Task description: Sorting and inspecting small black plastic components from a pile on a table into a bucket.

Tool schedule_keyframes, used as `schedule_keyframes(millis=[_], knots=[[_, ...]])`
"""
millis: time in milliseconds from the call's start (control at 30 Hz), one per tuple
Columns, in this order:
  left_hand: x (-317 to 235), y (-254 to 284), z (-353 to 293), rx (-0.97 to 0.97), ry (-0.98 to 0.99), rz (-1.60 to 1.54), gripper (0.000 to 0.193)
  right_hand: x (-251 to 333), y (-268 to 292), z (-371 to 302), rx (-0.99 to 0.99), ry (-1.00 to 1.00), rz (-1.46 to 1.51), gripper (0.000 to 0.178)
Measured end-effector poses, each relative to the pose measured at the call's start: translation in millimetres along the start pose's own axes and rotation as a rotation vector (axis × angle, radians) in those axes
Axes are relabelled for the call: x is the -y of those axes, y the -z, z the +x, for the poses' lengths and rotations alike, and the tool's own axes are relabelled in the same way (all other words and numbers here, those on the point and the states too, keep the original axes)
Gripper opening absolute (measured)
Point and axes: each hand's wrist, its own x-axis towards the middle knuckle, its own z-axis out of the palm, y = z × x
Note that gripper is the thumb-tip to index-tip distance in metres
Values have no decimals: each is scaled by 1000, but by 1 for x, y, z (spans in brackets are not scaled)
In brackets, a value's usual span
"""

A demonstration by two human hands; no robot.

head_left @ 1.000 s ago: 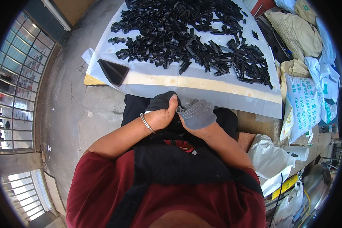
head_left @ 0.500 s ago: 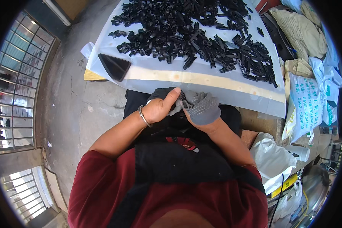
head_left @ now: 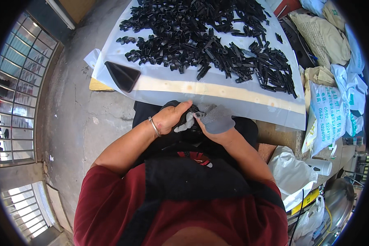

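- A white sheet (head_left: 270, 117) covers the table, scattered with small black plastic parts (head_left: 180, 33); a flat dark slab (head_left: 129, 80) lies near its left corner.
- Grey dotted cloth (head_left: 217, 116) is over the lap, just beside the table's near edge.
- The left hand (head_left: 168, 119) pinches it; it hides the right hand (head_left: 217, 135)'s fingers, whose grip I cannot tell.
- Sacks (head_left: 328, 112) lie right; barred windows (head_left: 22, 82) and concrete floor (head_left: 76, 123) left.

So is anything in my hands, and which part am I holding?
A dotted grey glove: it partly covers the right hand, thumb at its bunched edge, grip hidden. The left hand clutches dark bunched fabric; which part can't be told.
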Motion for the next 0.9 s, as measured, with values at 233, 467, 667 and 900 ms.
schedule_keyframes(millis=[233, 467, 667, 900], knots=[[-1, 31, -13, 20, 107, -98, 22, -29, 32, 42, -27, -130, -182, 22], [-7, 26, -13, -23, -105, 99, 24, -52, 21, 92, 19, 20, -361, 19], [-2, 15, -9, -89, -169, 58, 17, -24, 25, 41, -12, -165, 61, 20], [30, 26, 15, 3, -626, 1133, 23, 18, 9, 4, 5, -106, 97, 30]])
